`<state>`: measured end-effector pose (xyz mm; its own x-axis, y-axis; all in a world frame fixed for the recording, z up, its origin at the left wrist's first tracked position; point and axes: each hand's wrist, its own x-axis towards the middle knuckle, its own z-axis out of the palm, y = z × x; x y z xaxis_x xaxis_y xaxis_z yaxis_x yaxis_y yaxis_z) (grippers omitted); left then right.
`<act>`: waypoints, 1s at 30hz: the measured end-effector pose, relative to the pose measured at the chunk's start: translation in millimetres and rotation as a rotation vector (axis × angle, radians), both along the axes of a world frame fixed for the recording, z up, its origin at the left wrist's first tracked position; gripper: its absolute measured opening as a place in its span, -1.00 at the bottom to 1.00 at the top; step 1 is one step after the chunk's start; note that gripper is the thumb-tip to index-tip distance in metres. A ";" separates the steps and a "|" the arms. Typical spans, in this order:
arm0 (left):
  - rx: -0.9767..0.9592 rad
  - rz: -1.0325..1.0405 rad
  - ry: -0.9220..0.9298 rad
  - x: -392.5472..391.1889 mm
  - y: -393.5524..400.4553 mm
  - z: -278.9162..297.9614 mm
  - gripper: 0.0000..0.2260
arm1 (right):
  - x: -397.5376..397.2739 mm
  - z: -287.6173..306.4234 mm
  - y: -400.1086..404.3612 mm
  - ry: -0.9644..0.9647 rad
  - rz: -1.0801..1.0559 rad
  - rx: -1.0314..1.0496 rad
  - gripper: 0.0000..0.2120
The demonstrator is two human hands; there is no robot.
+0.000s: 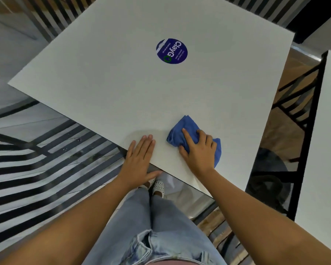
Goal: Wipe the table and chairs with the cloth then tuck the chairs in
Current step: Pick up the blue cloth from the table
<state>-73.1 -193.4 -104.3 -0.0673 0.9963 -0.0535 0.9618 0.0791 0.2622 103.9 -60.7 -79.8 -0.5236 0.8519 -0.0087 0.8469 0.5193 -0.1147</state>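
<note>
We press the blue cloth (182,133) on the white table (122,83) with our right hand (200,151).

Our right hand lies on top of the cloth, fingers curled down over it and bunching it up, with the thumb on the table at the cloth's near-left side. The cloth pokes out past our fingertips and also out the right side of the hand. It sits close to the table's near edge. Just left of the cloth, our left hand (139,161) rests flat on the table with fingers straight and together, holding nothing; its thumb hangs over the near edge. Far beyond the cloth, near the middle of the table, is a round blue sticker (172,51). Off to the right of the cloth, past the table's side, stands a dark chair (298,98). Left of our hands, below the table edge, is a black slatted chair (46,159).
</note>
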 end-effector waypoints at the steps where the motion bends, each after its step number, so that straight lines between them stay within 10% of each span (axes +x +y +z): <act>1: 0.018 0.014 -0.027 0.2 -0.2 1.3 -0.17 | -5.1 1.2 -1.0 0.014 -0.012 -0.017 -0.50; 11: 0.086 0.612 -0.273 19.1 -13.5 13.7 -0.38 | -45.0 2.5 -9.2 0.099 0.018 -0.078 -0.55; 30: 0.101 0.848 -0.495 -104.9 -89.1 11.2 -0.68 | -197.2 19.2 -102.7 0.181 0.194 -0.284 -0.59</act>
<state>-178.0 -282.5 -93.1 -0.7547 0.6294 -0.1854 0.3766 0.6470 0.6630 -93.3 -163.4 -60.6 -0.6895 0.7138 -0.1227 0.6888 0.5938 -0.4159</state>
